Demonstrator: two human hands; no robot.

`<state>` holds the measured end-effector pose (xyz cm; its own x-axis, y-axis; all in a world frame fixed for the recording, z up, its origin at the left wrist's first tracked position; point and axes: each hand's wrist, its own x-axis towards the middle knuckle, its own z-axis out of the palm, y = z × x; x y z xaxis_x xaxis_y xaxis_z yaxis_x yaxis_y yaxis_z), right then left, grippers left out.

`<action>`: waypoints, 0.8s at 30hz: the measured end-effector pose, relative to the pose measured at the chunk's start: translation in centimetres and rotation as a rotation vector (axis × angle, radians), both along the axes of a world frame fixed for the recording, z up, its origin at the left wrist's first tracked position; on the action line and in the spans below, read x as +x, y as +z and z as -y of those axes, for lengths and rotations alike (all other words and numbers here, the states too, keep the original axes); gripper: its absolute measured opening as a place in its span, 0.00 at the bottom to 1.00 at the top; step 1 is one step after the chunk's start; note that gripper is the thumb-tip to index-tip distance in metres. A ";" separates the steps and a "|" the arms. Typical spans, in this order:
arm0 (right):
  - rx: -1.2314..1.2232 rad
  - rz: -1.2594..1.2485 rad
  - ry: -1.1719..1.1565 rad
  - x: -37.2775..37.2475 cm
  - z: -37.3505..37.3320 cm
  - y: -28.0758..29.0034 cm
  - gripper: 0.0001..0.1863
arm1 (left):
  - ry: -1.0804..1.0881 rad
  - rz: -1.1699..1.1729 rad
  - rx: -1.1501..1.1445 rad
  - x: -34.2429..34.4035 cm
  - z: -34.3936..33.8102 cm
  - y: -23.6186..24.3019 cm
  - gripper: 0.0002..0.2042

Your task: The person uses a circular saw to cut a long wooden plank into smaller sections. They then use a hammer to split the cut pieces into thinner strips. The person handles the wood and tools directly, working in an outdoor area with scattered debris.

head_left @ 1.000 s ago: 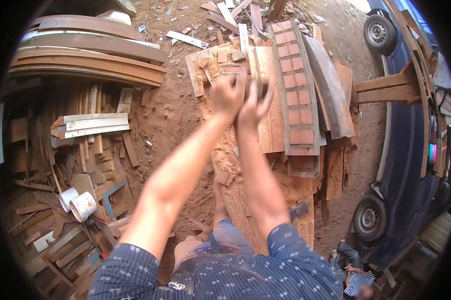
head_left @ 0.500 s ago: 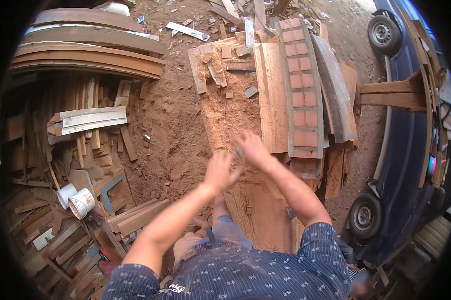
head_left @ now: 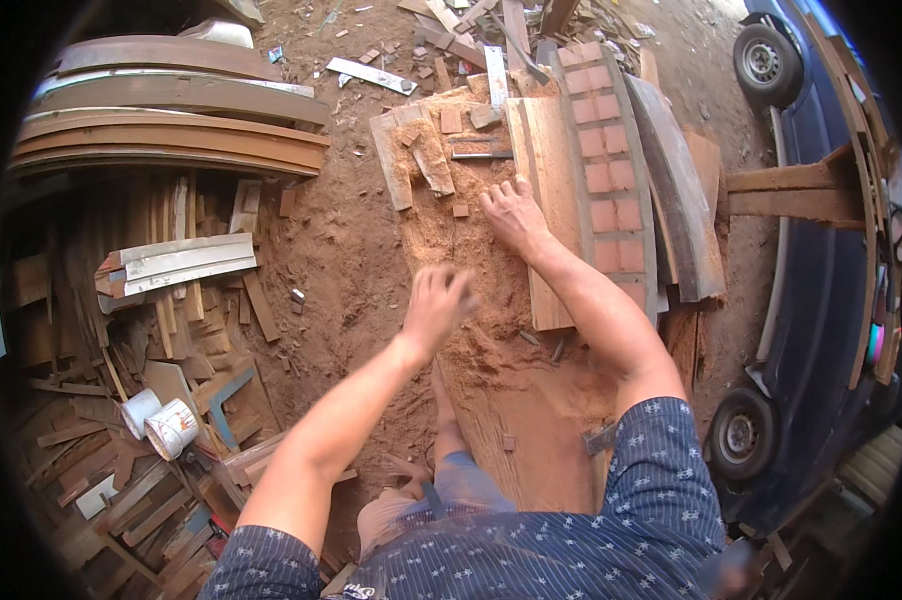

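My right hand [head_left: 514, 215] reaches over the sawdust-covered wooden bench [head_left: 491, 400], beside the long pale plank [head_left: 543, 230]. Its fingers are bent down and closed over the spot where a small grey block lay; whatever is under them is hidden. Nearer to me and to the left, my left hand [head_left: 436, 305] hangs over the sawdust, its fingers loosely apart and partly blurred, with nothing visible in them. Two small dark pieces [head_left: 544, 345] lie near the plank's close end. A small reddish-brown block [head_left: 460, 211] sits left of my right fingertips, and a dark metal bar [head_left: 481, 155] lies beyond.
A framed row of reddish blocks [head_left: 611, 175] runs along the bench's right side, next to weathered boards [head_left: 681, 190]. Stacked planks [head_left: 171, 105] and wood scraps fill the left, with two white buckets [head_left: 171, 428]. A blue vehicle [head_left: 816, 250] stands at the right.
My right hand has moved away from me to the small grey block's spot and now covers it. My left hand has stayed near the same place; the hands are farther apart. The view has shifted slightly.
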<state>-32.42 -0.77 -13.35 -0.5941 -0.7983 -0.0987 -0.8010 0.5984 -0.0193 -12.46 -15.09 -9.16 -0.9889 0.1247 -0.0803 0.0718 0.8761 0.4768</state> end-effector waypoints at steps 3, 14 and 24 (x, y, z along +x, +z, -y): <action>0.075 0.140 0.068 -1.3 0.6 0.6 0.15 | 0.050 -0.113 -0.093 -8.8 1.7 -0.8 0.24; -0.047 0.101 -0.206 -16.5 7.8 -0.8 0.18 | -0.052 0.129 -0.204 -11.0 3.3 -4.0 0.14; -0.231 0.401 -0.498 -20.0 8.5 3.3 0.15 | 0.604 -0.139 0.046 -30.5 9.8 4.8 0.32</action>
